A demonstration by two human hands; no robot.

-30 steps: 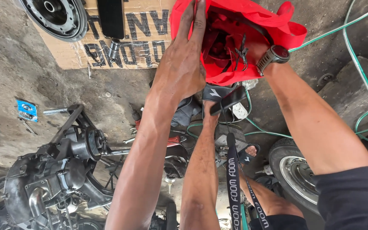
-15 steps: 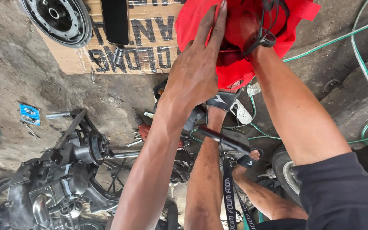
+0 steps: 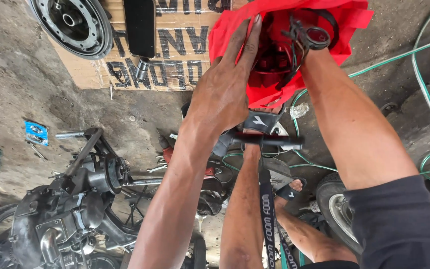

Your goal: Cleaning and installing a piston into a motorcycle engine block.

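Note:
A red plastic bag (image 3: 342,22) is held up in front of me at the top of the view. My left hand (image 3: 227,89) grips its near edge, fingers stretched up along the opening. My right hand (image 3: 308,47) reaches into the bag's mouth. Only its wrist with a dark watch shows; the fingers are hidden inside. Black wires and dark red parts (image 3: 274,62) show inside the bag. Below my arms are my bare legs and a dark strap (image 3: 267,214).
An engine block (image 3: 60,214) lies on the dirt floor at lower left. A wheel hub (image 3: 73,22) and a black oblong part (image 3: 140,25) rest on cardboard (image 3: 180,60). Green hose (image 3: 424,50) runs along the right, a tyre (image 3: 332,209) sits at lower right, and loose tools (image 3: 162,149) lie mid-floor.
My right hand has gone deeper into the red bag, and its fingers are now out of sight. My left hand has kept its hold on the bag's edge.

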